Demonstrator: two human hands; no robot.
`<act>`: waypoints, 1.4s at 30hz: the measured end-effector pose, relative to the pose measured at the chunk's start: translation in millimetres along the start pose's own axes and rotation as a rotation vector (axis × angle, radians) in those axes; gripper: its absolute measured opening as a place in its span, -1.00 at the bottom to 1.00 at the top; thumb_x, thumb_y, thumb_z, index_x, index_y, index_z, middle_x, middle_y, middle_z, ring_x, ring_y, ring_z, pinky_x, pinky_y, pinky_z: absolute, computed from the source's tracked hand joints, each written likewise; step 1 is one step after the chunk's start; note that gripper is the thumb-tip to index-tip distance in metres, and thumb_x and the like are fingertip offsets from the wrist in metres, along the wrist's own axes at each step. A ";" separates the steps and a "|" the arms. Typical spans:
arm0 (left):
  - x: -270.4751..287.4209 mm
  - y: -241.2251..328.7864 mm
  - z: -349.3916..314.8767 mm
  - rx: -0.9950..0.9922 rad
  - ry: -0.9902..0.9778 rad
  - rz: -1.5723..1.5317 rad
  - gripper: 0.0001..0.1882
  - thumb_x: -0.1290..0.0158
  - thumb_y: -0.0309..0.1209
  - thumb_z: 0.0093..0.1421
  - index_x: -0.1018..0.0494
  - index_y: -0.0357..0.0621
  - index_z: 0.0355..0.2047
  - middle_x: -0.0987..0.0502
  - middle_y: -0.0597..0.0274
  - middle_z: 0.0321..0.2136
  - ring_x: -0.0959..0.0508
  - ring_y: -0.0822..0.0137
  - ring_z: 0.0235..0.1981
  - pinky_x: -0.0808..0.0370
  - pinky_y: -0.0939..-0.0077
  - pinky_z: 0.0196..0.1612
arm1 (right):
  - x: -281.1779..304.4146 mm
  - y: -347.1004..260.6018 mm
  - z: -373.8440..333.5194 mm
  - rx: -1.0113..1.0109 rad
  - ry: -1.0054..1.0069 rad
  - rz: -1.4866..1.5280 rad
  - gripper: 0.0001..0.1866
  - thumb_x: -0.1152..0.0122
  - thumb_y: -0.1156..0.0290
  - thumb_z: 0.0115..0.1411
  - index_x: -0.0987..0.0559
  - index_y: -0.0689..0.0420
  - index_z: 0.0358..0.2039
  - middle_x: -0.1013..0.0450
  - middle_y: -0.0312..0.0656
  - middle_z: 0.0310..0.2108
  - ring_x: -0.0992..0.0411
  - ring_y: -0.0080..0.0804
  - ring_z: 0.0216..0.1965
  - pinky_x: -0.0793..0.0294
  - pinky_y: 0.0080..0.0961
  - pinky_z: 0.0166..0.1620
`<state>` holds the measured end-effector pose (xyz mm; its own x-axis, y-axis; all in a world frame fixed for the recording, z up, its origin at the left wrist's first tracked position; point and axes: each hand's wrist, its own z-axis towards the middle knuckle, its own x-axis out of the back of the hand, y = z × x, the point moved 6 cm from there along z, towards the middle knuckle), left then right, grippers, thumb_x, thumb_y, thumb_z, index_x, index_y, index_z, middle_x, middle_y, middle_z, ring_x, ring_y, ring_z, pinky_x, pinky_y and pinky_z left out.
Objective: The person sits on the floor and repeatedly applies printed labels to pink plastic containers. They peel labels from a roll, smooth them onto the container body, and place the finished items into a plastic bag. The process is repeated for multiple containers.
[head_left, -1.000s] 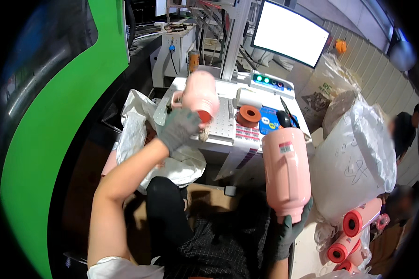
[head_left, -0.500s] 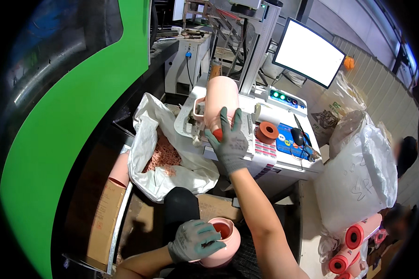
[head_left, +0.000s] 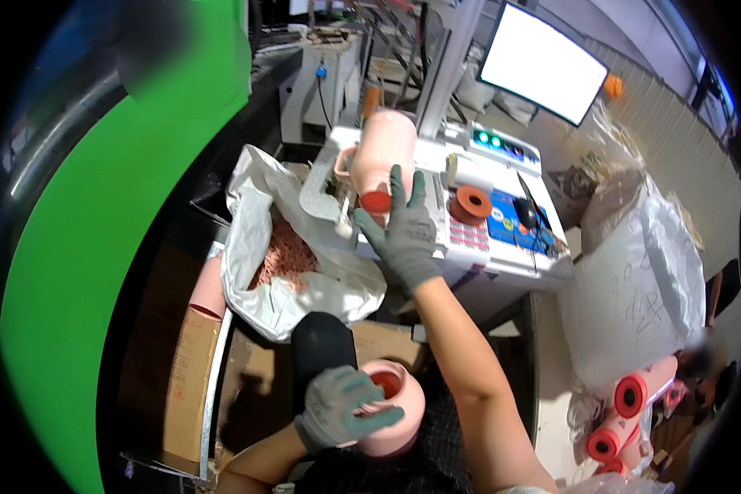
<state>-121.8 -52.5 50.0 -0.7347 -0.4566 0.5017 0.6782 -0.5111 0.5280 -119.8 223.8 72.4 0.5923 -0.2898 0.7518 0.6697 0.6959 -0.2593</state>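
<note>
A pink jug (head_left: 384,148) with a side handle lies tilted on the white machine's worktop, its red-orange opening facing me. My right hand (head_left: 407,237), in a grey glove with green fingertips, is at the jug's near end with its fingers spread; whether a fingertip still touches it I cannot tell. Low in the view, a second pink jug (head_left: 402,417) stands at my lap with its open mouth up. Over its left side and rim lies my left hand (head_left: 342,407), gloved alike and slightly blurred, its fingers stretched apart. The jug's left side is partly hidden by that hand.
A white sack (head_left: 263,214) of pink shavings stands left of the worktop. On it sit an orange-brown ring (head_left: 472,204), a white roll (head_left: 469,173) and a black mouse (head_left: 525,213). A monitor (head_left: 543,62) rises behind. Several pink cylinders (head_left: 631,395) lie by a large bag at right.
My right hand's fingers have spread, baring more of the jug's red-orange end. My left hand's fingers have straightened and parted over the lap jug. The whole view has shifted slightly.
</note>
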 end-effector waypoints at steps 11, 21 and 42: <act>1.8 -39.8 -57.9 0.533 0.571 -0.577 -0.58 -0.01 -0.02 0.41 -0.43 -0.20 -0.21 -0.45 0.34 -0.32 -0.43 0.48 -0.30 -0.39 0.49 -0.20 | 98.5 126.7 -299.2 -0.702 -0.356 1.191 -0.56 -0.06 0.18 0.50 -0.55 0.30 0.13 -0.58 -0.18 -0.08 -0.47 -0.55 -0.13 -0.49 -0.45 0.01; -46.4 -30.7 -49.8 0.668 0.295 -0.059 -0.59 -0.05 -0.47 0.28 -0.39 -0.28 0.13 -0.42 -0.03 0.14 -0.43 0.11 0.18 -0.35 0.19 0.29 | 163.1 100.6 -321.8 -0.743 -0.358 1.156 -0.68 -0.41 0.23 0.33 -0.71 0.23 -0.09 -0.62 -0.36 -0.31 -0.49 -0.66 -0.30 -0.50 -0.61 -0.19; -206.6 9.8 79.7 -0.057 -0.600 0.202 -0.78 -0.12 -0.36 0.27 -0.53 -0.17 -0.11 -0.55 0.07 -0.28 -0.62 0.04 -0.26 -0.56 0.11 -0.24 | 171.6 62.9 -366.7 -0.317 -0.287 0.670 -0.64 -0.45 0.19 0.24 -0.67 0.30 -0.27 -0.60 -0.07 -0.35 -0.55 -0.10 -0.30 -0.54 -0.28 -0.16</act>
<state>37.8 94.9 6.1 -0.4452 -0.0691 0.8927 0.7885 -0.5028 0.3543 188.3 -23.2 -37.2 0.8046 0.3352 0.4902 0.3325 0.4296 -0.8396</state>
